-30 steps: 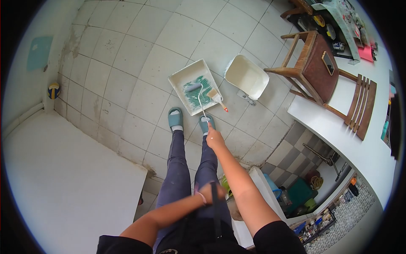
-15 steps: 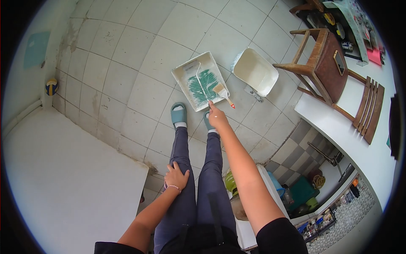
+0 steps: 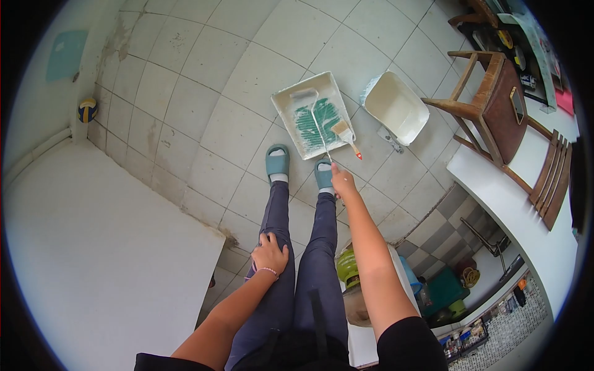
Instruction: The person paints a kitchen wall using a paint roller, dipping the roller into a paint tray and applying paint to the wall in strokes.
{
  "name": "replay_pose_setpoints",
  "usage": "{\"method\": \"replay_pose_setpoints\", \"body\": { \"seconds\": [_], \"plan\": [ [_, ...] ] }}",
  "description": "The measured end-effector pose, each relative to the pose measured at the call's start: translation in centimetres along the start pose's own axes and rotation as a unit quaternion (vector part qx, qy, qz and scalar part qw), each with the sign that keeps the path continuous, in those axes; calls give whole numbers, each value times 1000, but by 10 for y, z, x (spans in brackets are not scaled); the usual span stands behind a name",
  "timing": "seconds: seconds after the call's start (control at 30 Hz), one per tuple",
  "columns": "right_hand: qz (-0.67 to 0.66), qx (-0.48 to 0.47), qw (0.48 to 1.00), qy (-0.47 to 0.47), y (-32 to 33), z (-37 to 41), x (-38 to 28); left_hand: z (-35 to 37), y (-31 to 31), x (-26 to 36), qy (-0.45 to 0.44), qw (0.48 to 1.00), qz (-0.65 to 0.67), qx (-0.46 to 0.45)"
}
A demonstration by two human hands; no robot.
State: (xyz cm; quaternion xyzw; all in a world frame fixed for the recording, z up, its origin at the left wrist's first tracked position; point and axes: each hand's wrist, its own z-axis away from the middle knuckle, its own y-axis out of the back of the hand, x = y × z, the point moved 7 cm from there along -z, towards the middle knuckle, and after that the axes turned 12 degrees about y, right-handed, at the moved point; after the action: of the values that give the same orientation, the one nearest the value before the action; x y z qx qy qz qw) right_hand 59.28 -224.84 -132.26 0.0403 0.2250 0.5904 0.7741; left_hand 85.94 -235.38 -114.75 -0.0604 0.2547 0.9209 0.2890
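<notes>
On the tiled floor (image 3: 244, 68), the paint roller (image 3: 303, 96) lay in the tray (image 3: 284, 112), its head apparently coated, evenness unconfirmed. Pale paint (image 3: 330, 94) remained, streaked with green. Right hand (image 3: 343, 180): curled fingers gripping the handle. Left hand (image 3: 270, 255): open, resting on the leg (image 3: 276, 210).

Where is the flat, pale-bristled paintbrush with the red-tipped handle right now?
In the head view, the paintbrush lies at the near right corner of the white rectangular paint tray, right of the thin pale roller frame, its handle overhanging the rim.
</notes>
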Motion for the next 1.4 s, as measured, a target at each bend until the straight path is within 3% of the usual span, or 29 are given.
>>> {"method": "replay_pose_setpoints", "body": {
  "seconds": [0.1,0.17,0.23,0.33,0.53,0.67,0.8,1.07,1.23,1.4],
  "plan": [
    [2,-4,1000,-10,-5,31,25,0,3,4,-6,1000,-10,9],
    [150,83,981,94,-10,36,66,0,5,5,-4,1000,-11,9],
    [138,57,989,10,-5,65,87,-1,7,7,-5,1000,-12,10],
    [137,40,989,-34,-2,92,106,-5,4,7,-10,1000,-17,19],
    [83,-3,989,-125,-11,70,124,-10,-9,13,-23,998,-42,39],
    [101,-17,988,-117,6,52,77,-12,-16,11,-32,998,-31,37],
    [103,-29,987,-124,7,53,72,-10,-14,16,-33,998,-30,45],
    [82,-46,980,-177,-41,109,163,-9,-15,19,-30,999,-37,20],
    [76,-40,978,-190,-47,96,148,-9,-23,21,-34,998,-45,17],
    [66,-7,990,-128,-23,56,69,-12,-28,21,-39,998,-34,29]
  ]
}}
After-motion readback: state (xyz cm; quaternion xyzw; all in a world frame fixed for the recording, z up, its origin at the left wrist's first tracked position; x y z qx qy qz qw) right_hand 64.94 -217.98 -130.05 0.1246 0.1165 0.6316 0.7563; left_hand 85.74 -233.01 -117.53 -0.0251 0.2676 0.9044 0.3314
